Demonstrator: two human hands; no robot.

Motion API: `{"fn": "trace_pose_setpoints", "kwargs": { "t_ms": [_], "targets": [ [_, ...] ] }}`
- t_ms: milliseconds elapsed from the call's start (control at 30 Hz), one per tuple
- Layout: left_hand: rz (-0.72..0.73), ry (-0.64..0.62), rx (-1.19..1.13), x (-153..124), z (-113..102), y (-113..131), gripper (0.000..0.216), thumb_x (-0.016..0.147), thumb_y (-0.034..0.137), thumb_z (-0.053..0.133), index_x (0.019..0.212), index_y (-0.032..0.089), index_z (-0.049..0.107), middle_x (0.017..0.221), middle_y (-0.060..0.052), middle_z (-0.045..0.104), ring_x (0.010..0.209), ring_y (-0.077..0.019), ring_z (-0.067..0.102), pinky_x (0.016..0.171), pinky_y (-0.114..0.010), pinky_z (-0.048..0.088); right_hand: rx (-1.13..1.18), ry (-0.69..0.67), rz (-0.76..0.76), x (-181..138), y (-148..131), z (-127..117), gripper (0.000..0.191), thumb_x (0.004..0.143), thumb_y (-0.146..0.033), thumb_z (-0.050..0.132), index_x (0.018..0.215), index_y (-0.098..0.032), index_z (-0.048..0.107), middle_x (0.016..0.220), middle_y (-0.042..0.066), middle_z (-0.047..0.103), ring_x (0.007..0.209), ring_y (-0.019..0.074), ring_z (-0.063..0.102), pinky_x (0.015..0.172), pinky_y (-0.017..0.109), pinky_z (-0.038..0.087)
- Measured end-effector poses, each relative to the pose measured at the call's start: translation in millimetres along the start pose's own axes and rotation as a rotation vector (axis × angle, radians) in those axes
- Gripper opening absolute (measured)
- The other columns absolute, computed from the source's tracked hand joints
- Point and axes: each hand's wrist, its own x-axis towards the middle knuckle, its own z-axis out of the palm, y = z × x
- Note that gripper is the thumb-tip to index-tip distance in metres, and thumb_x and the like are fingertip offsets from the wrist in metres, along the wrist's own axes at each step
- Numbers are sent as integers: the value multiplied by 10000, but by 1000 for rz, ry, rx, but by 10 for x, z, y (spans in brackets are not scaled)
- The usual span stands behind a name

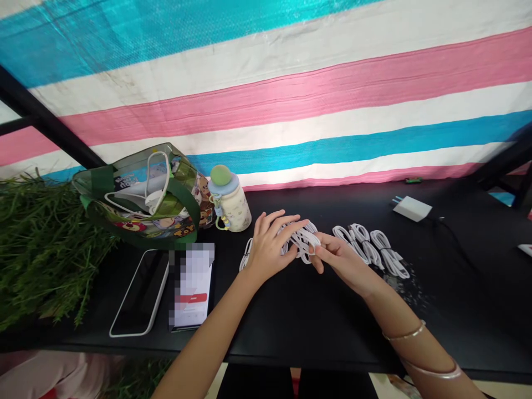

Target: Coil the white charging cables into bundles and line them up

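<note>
In the head view, a bundled white cable [306, 241] is pinched at its near end between the thumb and fingers of my right hand [343, 259]. My left hand [270, 244] lies over the far side of that bundle, fingers stretched out and apart, its thumb close to the loops. More white coils lie beneath, partly covered by my hands. One coiled cable [246, 255] shows at the left of my left wrist. Right of my right hand, three tied white cables [368, 248] lie side by side on the black table [291, 321].
A green transparent bag [178, 191] and a bottle with a green lid [233, 205] stand at the back left. In front lie a dark-screened phone [141, 293] and a lit phone [195, 313]. A white charger [412, 208] sits at right; green foliage [45, 249] fills the left edge.
</note>
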Motion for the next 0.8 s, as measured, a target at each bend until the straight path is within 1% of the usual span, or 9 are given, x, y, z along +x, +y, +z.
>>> {"fn": "trace_pose_setpoints", "kwargs": {
  "t_ms": [200,300,400,533,633,800],
  "targets": [
    [24,42,-22,19,-7,-34,320,865,286,561,1173,282,649,1052,-33,715,993,-208,594,1000,-370,355,82,14,77,-18,-97,-56,514,690,-724,589,660,-217,510,408,-66,434,461,124,416,551,282,377],
    [22,31,-48,26,-19,-41,305,872,322,578,1161,275,660,1000,-38,727,897,-190,615,874,-324,412,144,12,111,-20,-107,-63,508,679,-719,605,664,-220,508,409,-75,411,434,115,383,526,282,369],
    [36,19,-55,33,-29,-52,301,871,357,591,1149,272,669,978,-34,739,863,-179,618,767,-287,427,183,19,121,-12,-105,-64,499,676,-704,624,659,-219,510,410,-73,408,433,110,371,492,266,329],
    [80,53,-46,35,-14,-78,304,884,384,572,1138,249,671,982,-22,752,843,-164,620,745,-271,433,203,18,106,0,-106,-68,487,691,-680,634,634,-211,515,423,-66,410,441,104,364,476,260,296],
    [110,73,-26,31,9,-100,318,901,409,535,1142,244,663,988,-8,757,817,-150,623,739,-266,443,231,23,123,3,-105,-70,496,675,-679,651,619,-207,512,416,-69,402,434,95,350,471,255,280],
    [145,52,-24,33,3,-125,343,917,446,479,1125,249,667,1038,-4,748,832,-137,629,727,-260,449,250,33,157,0,-105,-80,511,655,-685,665,602,-199,515,421,-67,407,452,91,351,492,257,272]
  ]
}}
